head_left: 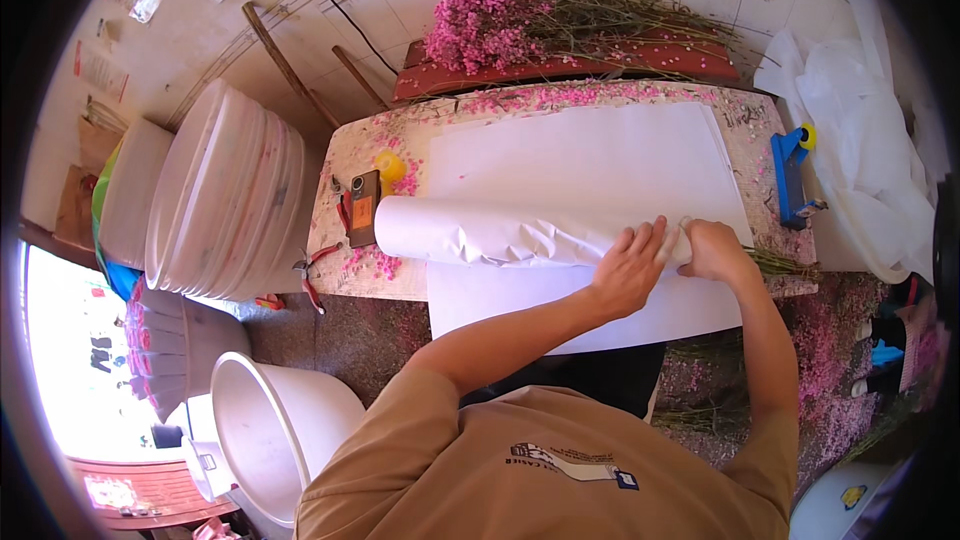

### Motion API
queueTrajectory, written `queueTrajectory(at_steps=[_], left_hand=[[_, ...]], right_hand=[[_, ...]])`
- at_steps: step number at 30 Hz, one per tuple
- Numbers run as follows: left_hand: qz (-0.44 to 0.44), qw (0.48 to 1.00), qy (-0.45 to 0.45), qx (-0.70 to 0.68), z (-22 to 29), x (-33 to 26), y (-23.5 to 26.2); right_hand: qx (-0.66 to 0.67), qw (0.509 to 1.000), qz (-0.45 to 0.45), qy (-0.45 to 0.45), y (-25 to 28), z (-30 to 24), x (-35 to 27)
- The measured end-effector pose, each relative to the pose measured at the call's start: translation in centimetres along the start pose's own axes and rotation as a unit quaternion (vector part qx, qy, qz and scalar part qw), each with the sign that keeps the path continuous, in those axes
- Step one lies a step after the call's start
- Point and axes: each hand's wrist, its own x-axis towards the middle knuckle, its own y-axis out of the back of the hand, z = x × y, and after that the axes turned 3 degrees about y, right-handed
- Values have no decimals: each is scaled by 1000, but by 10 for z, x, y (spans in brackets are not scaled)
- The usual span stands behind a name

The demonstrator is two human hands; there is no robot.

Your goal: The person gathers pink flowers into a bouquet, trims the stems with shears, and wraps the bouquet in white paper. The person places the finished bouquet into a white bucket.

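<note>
A long roll of white paper [470, 230] lies crosswise on the table, wide at its left end, creased along the middle and narrowed at the right. My left hand [632, 258] is closed over its narrow part, fingers bent across the top. Beside it, my right hand [716, 248] grips the gathered right end, thumb toward the left hand. Thin green stems [785, 262] show just right of my right hand; whether they come out of the roll is hidden. Flat white paper sheets [590, 145] lie under the roll and overhang the near table edge.
On the table [345, 145] are a phone [362, 208], yellow tape [390, 164], red-handled pliers [318, 275] and a blue tape dispenser [790, 175]. Pink dried flowers [480, 15] lie behind it. Stacked white tubs [225, 190] stand left; white plastic sheeting [860, 130] hangs right.
</note>
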Motion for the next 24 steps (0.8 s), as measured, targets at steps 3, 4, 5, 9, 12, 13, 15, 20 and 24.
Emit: queueTrajectory(at_steps=[3,4,5,9,12,13,15,20,24], left_hand=[[-159,984,74,-41,6,50,23],[-239,966,77,-54,9,74,29],[-258,957,74,-107,7,88,23],[-393,895,8,-209,10,141,32],[-407,895,-35,-180,27,179,27],[-408,897,-39,-167,32,191,24],[-384,902,-60,-190,44,211,14],[-416,887,-93,-176,82,229,-5],[-440,876,-102,-169,95,225,-18]], right_hand=[[-6,999,30,23,2,3,-15],[-2,999,43,24,-5,12,-17],[3,998,57,23,-9,21,-22],[44,998,-8,-45,25,30,-55],[231,965,70,-99,48,67,-85],[377,901,194,-93,44,90,-91],[463,781,391,-153,44,136,-93],[345,751,492,-274,37,199,-68],[499,677,502,-201,19,202,-59]])
